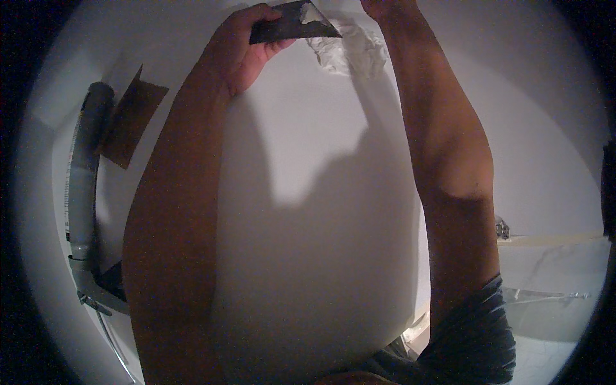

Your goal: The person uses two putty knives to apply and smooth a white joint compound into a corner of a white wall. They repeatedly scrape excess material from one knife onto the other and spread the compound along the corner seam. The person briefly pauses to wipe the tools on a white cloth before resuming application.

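High in the head view my left hand [247,54] is closed around the edge of a dark flat spreader plate [285,27], thumb on one side and fingers under it. White paste [312,14] sticks to the plate's upper right part. Just beyond its right corner, a rough, wrinkled patch of white filler [356,54] lies on the smooth white surface [308,128]. My right hand [388,8] is at the top edge, right of that patch. Most of it is cut off, so its fingers and anything in them cannot be made out.
On the left is a grey caulking gun [83,186] with a cartridge. Beside it, a brown angular sheet [135,122] stands out against the white surface. A small metal fitting [502,228] shows at the right, above a pale glossy panel [545,321]. My arms cast shadows on the surface.
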A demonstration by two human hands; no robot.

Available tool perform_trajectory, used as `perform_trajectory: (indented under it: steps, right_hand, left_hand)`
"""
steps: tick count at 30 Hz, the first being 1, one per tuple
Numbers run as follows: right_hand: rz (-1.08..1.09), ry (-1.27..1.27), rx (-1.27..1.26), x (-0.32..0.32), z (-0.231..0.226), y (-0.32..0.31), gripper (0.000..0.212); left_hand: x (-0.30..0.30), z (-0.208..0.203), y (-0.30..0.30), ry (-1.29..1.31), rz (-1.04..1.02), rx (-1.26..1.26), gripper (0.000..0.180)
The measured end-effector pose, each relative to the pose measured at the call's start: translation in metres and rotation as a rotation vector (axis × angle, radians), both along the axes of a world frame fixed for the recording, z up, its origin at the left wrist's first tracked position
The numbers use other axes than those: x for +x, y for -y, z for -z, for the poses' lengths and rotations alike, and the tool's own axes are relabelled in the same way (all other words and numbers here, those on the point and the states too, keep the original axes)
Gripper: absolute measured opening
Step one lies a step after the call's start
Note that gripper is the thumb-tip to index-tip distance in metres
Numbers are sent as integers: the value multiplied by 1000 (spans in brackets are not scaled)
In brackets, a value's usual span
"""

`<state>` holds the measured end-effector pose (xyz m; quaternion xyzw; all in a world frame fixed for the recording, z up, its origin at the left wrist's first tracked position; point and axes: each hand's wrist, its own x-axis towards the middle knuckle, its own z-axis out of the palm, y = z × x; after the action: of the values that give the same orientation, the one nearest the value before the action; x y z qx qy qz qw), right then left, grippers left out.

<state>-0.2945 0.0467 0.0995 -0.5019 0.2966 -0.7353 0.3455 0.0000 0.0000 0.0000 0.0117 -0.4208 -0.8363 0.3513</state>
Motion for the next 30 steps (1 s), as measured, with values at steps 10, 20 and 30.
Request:
perform_trajectory:
  steps: [10, 20, 30]
  right_hand:
    - [-18, 129, 8, -37, -1, 20, 27]
    - [-29, 79, -27, 7, -14, 5, 29]
    - [622, -620, -127, 25, 9, -26, 26]
  left_hand:
    - [-11, -8, -12, 18, -19, 0, 22]
    - [-2, -7, 0, 39, -20, -53, 21]
    - [-7, -10, -14, 18, -25, 10, 23]
